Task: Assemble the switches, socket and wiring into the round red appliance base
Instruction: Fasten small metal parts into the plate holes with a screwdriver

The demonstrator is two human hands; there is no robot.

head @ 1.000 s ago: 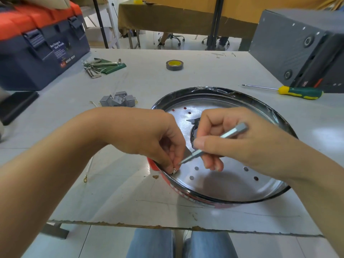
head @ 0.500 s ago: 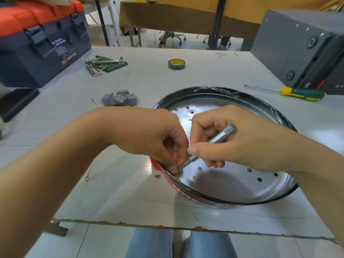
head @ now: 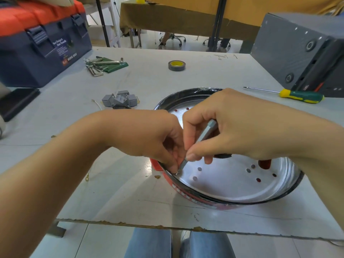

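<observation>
Two hands meet at the near-left rim of the round red appliance base (head: 195, 199), which sits on the white table (head: 130, 192) close to its near edge, directly in front of me. I see the base with its silver perforated plate (head: 232, 185) facing up inside a black rim.

My right hand (head: 238, 127) is pinched shut on a grey metal driver bit (head: 204, 135); thumb and forefinger grip its shaft, and its hex end points up and away from the base rim. The tip angles down to a small screw (head: 176, 172) at the inner left edge of the plate. My left hand (head: 149, 135) is closed over the same spot, its fingertips together on or right beside that screw; I cannot tell whether they actually grip it.

Beyond the base to the left, a cluster of grey switches (head: 119, 99) lies on the table, with a thin white wire (head: 96, 104) just beside it. Left of the base, nearer me, a ring terminal (head: 87, 177) shows past my left forearm.

Beyond the base to the right lies a green-and-yellow screwdriver (head: 297, 95), next to a grey box (head: 297, 53). Straight beyond the base sits a roll of tape (head: 176, 65). Far beyond it to the left are hex keys (head: 100, 65) on a green pouch, and a blue-and-orange toolbox (head: 41, 43).
</observation>
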